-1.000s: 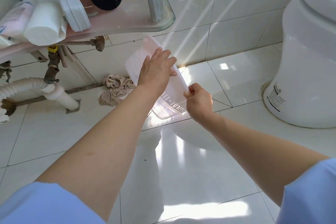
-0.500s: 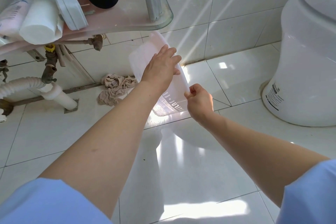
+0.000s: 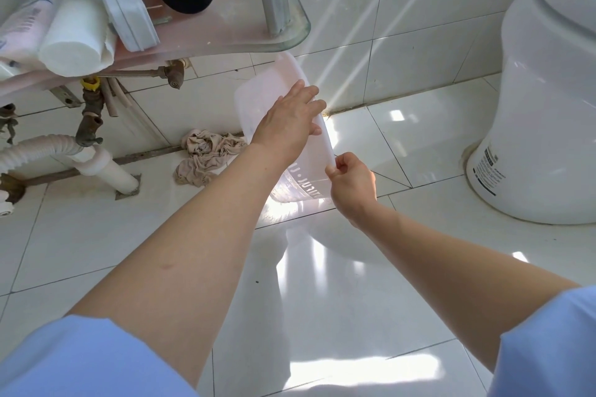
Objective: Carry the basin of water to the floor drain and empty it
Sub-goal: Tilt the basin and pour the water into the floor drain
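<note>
A translucent white plastic basin (image 3: pixel 264 97) is tipped steeply on its edge over the white tiled floor, its bottom turned towards me, near the wall. My left hand (image 3: pixel 288 121) lies flat with spread fingers against the basin's underside. My right hand (image 3: pixel 353 182) pinches the basin's lower rim between thumb and fingers. White lettering shows on the basin's lower wall. The floor drain is hidden behind the basin; no water is visible.
A glass shelf (image 3: pixel 290 39) with toiletries and a paper roll overhangs at upper left. Pipes and a white drain hose (image 3: pixel 100 167) stand beneath it. A crumpled beige cloth (image 3: pixel 206 156) lies left of the basin. A white toilet (image 3: pixel 541 126) stands at right.
The basin has been tipped a little steeper and raised slightly. My left hand slid higher along its underside. My right hand keeps its pinch on the rim.
</note>
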`<action>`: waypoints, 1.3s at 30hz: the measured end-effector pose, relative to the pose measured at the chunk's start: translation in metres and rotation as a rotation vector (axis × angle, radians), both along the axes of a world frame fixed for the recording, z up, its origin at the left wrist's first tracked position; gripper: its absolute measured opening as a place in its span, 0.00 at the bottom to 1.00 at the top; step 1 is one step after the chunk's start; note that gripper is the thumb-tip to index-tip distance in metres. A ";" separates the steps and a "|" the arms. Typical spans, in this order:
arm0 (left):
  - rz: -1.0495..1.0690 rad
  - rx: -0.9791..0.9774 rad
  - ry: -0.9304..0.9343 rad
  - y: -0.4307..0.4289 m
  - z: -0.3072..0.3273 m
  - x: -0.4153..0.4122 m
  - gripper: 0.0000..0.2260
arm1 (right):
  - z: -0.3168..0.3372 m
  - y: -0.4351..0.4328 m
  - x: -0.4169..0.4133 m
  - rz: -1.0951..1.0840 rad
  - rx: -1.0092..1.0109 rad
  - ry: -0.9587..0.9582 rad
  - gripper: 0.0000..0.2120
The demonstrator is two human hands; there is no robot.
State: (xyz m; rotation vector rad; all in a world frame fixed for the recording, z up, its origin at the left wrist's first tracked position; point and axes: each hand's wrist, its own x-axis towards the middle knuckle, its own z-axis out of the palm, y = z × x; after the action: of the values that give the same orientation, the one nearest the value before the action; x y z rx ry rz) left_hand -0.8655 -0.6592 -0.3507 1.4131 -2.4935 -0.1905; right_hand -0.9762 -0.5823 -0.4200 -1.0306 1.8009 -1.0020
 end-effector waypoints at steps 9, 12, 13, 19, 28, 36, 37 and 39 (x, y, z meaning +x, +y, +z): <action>0.006 0.017 -0.006 0.001 0.001 0.001 0.14 | -0.001 0.001 -0.001 0.008 0.003 -0.006 0.08; 0.003 0.023 -0.014 0.002 0.001 -0.001 0.14 | -0.002 0.001 -0.001 0.005 -0.001 -0.005 0.08; 0.001 0.024 -0.016 0.002 0.002 -0.002 0.15 | -0.002 0.001 -0.002 0.003 -0.001 -0.004 0.08; -0.006 0.023 -0.022 0.002 0.002 -0.005 0.15 | -0.003 0.002 -0.004 0.000 0.005 -0.023 0.10; -0.021 0.014 -0.020 0.004 0.002 -0.007 0.15 | -0.004 0.004 -0.005 0.000 0.005 -0.060 0.12; -0.043 0.014 -0.015 0.006 0.001 -0.009 0.17 | -0.008 0.006 -0.006 -0.005 0.010 -0.088 0.11; -0.041 0.013 -0.014 0.007 0.001 -0.009 0.17 | -0.008 0.006 -0.006 -0.004 0.008 -0.091 0.11; -0.035 0.014 -0.006 0.008 0.001 -0.009 0.16 | -0.009 0.006 -0.006 0.002 0.010 -0.097 0.11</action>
State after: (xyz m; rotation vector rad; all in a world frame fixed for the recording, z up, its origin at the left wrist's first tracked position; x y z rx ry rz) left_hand -0.8740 -0.6516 -0.3501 1.3782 -2.5278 -0.2114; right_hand -0.9819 -0.5759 -0.4287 -0.9612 1.7237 -1.0242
